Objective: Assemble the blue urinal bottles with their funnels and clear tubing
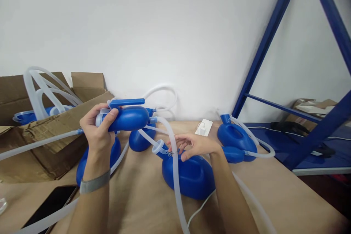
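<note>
My left hand (pixel 98 126) is closed around the translucent-collared end of a blue urinal receiver (pixel 134 118), a rounded plastic piece with a flat blue handle on top, and holds it up in the air. From its far end a translucent hose (pixel 175 168) curves down toward me. My right hand (pixel 197 144) has its fingers apart and slightly bent behind that hose. It is over the neck of a blue urinal bottle (pixel 189 179), close to a small metal clip (pixel 170 154); whether the fingertips touch the clip is unclear. A translucent cap (pixel 159 147) tops the bottle's neck.
More blue bottles with hoses stand at the back (pixel 141 140), behind my left wrist (pixel 115 153), and at right (pixel 233 135). A cardboard box (pixel 55 146) with hoses is at left, a phone (pixel 52 204) before it. A white charger (pixel 202 129) lies near the wall. Blue shelving (pixel 263 44) borders the right.
</note>
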The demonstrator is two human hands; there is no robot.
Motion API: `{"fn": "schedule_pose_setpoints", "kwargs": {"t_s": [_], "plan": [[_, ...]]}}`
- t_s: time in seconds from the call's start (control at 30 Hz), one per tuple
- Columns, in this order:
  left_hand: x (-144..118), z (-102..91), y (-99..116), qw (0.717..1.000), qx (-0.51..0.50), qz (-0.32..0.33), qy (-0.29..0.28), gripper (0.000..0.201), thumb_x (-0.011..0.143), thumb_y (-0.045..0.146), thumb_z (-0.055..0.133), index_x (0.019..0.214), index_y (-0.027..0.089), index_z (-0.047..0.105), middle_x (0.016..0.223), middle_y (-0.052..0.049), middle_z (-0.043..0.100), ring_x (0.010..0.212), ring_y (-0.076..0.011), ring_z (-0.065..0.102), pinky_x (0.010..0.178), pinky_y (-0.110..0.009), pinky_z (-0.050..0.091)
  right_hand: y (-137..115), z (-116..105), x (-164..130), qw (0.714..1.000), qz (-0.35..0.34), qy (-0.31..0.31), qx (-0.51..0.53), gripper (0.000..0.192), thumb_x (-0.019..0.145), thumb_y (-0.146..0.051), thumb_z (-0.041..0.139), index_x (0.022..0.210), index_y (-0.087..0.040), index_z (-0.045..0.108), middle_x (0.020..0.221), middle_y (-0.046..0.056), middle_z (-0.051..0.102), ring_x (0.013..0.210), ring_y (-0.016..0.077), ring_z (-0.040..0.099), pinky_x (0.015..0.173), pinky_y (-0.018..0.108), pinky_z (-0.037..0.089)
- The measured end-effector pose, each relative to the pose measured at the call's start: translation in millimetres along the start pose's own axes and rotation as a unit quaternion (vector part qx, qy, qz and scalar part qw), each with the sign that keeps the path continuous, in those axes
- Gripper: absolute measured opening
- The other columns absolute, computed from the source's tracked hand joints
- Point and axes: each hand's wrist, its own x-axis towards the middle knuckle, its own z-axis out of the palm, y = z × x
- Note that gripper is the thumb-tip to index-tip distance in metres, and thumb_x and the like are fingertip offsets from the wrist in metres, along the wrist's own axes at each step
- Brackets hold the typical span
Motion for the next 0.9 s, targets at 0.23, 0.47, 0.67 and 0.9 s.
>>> {"fn": "schedule_pose_setpoints", "kwargs": {"t_s": [0.23,0.47,0.67,0.9], "plan": [[1.2,-3.5,0.0,1.0,0.017,0.016,-0.019,0.019,0.068,0.036,0.084,0.074,0.025,0.07,0.07,0.003,0.063,0.068,-0.0176,0.063,0.067,-0.039,0.051,10.2,6.1,7.9,0.999,0.003,-0.018,0.047,0.061,0.083,-0.046,0.083,0.134,-0.02,0.061,0.099,0.006,0.077,0.098,0.0203,0.075,0.094,0.037,0.057],[1.4,-17.0,1.5,0.985,0.056,0.015,-0.16,0.02,0.068,0.037,0.088,0.077,0.024,0.075,0.075,-0.001,0.069,0.066,-0.0207,0.063,0.057,-0.037,0.049,8.6,4.0,12.0,0.982,-0.092,0.123,0.109,0.055,0.087,-0.044,0.079,0.132,-0.018,0.061,0.081,0.0,0.073,0.078,0.0163,0.073,0.076,0.029,0.059],[-7.5,-10.6,11.5,0.957,0.121,0.091,-0.249,0.015,0.069,0.032,0.087,0.081,0.027,0.079,0.078,-0.004,0.071,0.071,-0.0254,0.062,0.064,-0.042,0.05,-2.6,7.3,3.2,0.978,-0.115,0.148,0.088,0.055,0.085,-0.037,0.082,0.133,-0.02,0.062,0.098,0.004,0.072,0.087,0.0165,0.072,0.08,0.031,0.06],[-2.8,-6.4,10.0,0.995,0.057,0.045,-0.073,0.015,0.062,0.026,0.086,0.072,0.022,0.076,0.073,0.001,0.068,0.069,-0.0176,0.057,0.063,-0.031,0.044,-1.0,-11.7,-22.0,0.997,0.037,0.053,-0.045,0.095,0.071,-0.033,0.091,0.154,-0.028,0.045,0.125,0.007,0.068,0.111,0.0197,0.068,0.094,0.034,0.055]]}}
